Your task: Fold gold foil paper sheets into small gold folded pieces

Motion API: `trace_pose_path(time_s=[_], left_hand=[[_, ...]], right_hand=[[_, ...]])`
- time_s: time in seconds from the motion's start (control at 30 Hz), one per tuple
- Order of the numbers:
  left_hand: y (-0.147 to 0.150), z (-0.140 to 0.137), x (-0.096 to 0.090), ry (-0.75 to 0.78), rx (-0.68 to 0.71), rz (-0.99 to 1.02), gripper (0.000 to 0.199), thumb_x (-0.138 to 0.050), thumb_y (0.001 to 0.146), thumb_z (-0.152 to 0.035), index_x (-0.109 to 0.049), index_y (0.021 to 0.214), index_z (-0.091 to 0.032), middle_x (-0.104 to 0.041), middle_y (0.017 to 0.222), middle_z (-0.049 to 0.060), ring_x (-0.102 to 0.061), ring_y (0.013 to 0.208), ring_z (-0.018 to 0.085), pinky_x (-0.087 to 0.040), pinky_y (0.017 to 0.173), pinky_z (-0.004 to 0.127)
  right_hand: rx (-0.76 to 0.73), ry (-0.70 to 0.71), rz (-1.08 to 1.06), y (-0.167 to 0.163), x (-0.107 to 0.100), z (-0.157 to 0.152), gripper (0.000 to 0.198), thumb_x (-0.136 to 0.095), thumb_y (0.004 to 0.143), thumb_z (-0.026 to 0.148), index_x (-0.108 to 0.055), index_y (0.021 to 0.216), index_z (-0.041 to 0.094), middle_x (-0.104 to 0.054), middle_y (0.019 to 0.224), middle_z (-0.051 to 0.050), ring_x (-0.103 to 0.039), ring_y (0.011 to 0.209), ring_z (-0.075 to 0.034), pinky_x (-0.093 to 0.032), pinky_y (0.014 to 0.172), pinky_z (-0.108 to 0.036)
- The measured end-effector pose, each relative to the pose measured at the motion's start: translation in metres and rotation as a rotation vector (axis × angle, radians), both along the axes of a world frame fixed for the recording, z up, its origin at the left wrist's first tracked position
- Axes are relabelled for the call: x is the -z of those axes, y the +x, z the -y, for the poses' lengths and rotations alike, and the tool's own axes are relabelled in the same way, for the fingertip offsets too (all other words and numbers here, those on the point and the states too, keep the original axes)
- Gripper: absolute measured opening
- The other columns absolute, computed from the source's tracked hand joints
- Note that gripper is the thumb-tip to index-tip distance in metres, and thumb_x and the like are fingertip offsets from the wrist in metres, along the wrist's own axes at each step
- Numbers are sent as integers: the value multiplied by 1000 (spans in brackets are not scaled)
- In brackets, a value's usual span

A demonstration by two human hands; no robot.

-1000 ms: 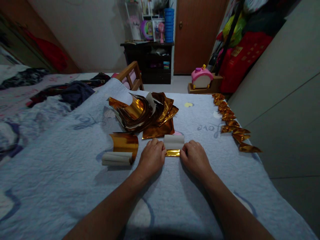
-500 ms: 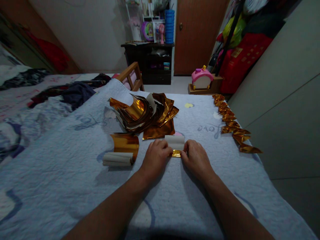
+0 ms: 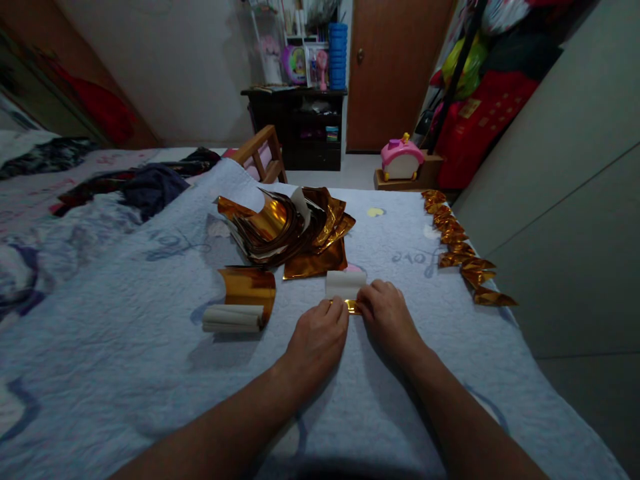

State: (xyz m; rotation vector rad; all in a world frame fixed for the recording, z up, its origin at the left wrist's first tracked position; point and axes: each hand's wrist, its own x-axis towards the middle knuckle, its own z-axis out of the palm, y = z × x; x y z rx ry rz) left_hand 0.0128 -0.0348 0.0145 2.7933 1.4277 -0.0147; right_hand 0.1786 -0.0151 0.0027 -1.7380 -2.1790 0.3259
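Note:
A sheet of gold foil paper (image 3: 346, 283) lies in front of me, its pale back facing up and its near edge folded over into a narrow gold strip. My left hand (image 3: 320, 333) has its fingers closed together on the left part of that strip. At the strip's right end, my right hand (image 3: 389, 313) pinches the paper between thumb and fingers. Left of my hands, a curled gold sheet (image 3: 247, 287) lies beside a roll of pale-backed sheets (image 3: 233, 319). Beyond them is a loose pile of gold foil papers (image 3: 275, 223).
A row of folded gold foil pieces (image 3: 453, 237) runs along the right edge of the blue bedspread (image 3: 165, 373). Clothes (image 3: 155, 187) lie at the left. A wooden chair (image 3: 263, 153) and a pink toy (image 3: 401, 159) stand past the far edge.
My left hand has shifted nearer to me and onto the folded strip, covering its left part. My right hand stays at the strip's right end, with its fingers drawn slightly inward.

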Motion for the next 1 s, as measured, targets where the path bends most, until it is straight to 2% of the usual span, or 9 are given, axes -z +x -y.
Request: trace_pose_path(time_s=[0.1,0.23,0.37,0.47,0.53,0.63,0.77,0.87,1.0], left_hand=[[2,2,2,30,-8,-30,33,-45,94,-5,-63,121,-10,-65,117,14,-62,103,26,-56,82,37],[3,3,0,37,-12,-46,35,-45,93,-5,-63,122,-10,-66,116,15,-63,103,26,-55,84,38],[6,8,-1,13,-35,-70,37,-43,92,-5,-63,123,-7,-68,118,18,-64,107,29,-54,88,40],[6,12,0,15,-68,-53,44,-42,91,-4,-59,131,-6,-62,134,23,-60,123,32,-52,97,44],[2,12,0,0,-51,-17,47,-42,91,-5,-55,136,-6,-58,141,23,-56,129,33,-49,104,47],[-8,10,-5,-86,11,7,46,-42,94,-8,-52,139,-7,-57,143,21,-57,129,31,-49,105,45],[-21,10,-11,-121,44,53,54,-58,94,-26,-47,145,-12,-50,152,19,-48,139,33,-44,113,47],[-25,12,-6,-111,62,69,60,-62,93,-33,-45,147,-12,-46,155,20,-44,143,33,-43,114,47],[-27,14,5,-83,56,88,62,-59,94,-36,-43,148,-10,-43,156,22,-41,145,34,-42,114,48]], right_hand=[[-90,54,-3,-2,-3,2,16,-59,97,20,-73,89,22,-64,97,-5,-49,93,-22,-30,79,-34],[-235,36,-28,-2,-6,5,17,-57,99,22,-74,98,24,-65,98,-5,-49,93,-21,-29,80,-34],[-258,7,-11,-2,-9,7,21,-53,100,18,-73,101,23,-65,99,-5,-50,91,-20,-29,77,-32],[-260,-3,19,-3,-12,9,21,-52,99,17,-72,104,23,-65,99,-5,-51,90,-19,-29,76,-32],[-255,-18,28,-4,-14,9,20,-52,100,18,-72,103,22,-65,99,-5,-52,91,-19,-30,76,-32],[-229,-41,18,-5,-15,8,21,-50,102,21,-71,98,22,-66,99,-5,-53,92,-19,-30,77,-32],[-131,-43,8,-10,-10,6,19,-49,102,19,-67,97,20,-66,100,-5,-54,95,-21,-30,78,-33],[-36,-31,32,-17,-5,4,13,-50,100,19,-63,98,19,-67,100,-7,-53,93,-23,-30,77,-34],[-5,13,71,-24,0,4,7,-54,97,23,-59,98,19,-66,101,-8,-52,93,-25,-29,78,-36]])
